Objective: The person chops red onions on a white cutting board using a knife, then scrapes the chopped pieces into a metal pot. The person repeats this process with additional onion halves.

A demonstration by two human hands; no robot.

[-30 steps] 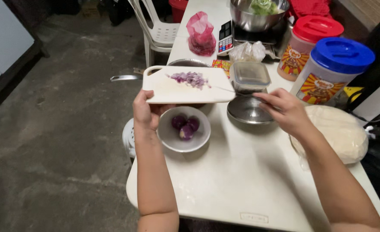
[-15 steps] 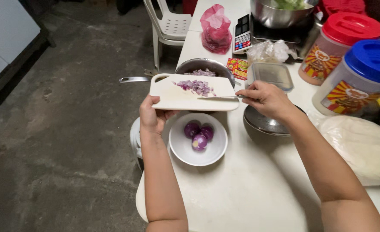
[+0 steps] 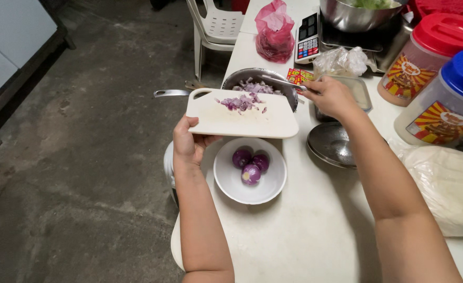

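Observation:
My left hand (image 3: 189, 144) grips the near edge of a white cutting board (image 3: 242, 116) and holds it lifted above the table. Chopped purple onion (image 3: 240, 102) lies on the board's far part, next to a metal pan (image 3: 257, 84) that holds more chopped onion. My right hand (image 3: 332, 97) holds a knife (image 3: 281, 82) whose blade reaches over the pan. Below the board a white bowl (image 3: 249, 170) holds three peeled purple onions (image 3: 251, 165).
A metal lid (image 3: 331, 144) lies right of the bowl. Two big jars with red (image 3: 430, 52) and blue (image 3: 446, 99) lids stand at right, a white bag (image 3: 446, 183) near them. Farther back are a pink bag (image 3: 274, 31), calculator (image 3: 308, 37), steel bowl (image 3: 352, 13) and white chair (image 3: 218, 29).
The board has moved up to the pan's rim, and my right hand with the knife has moved from the board's right side to above the pan. Some chopped onion now lies in the pan.

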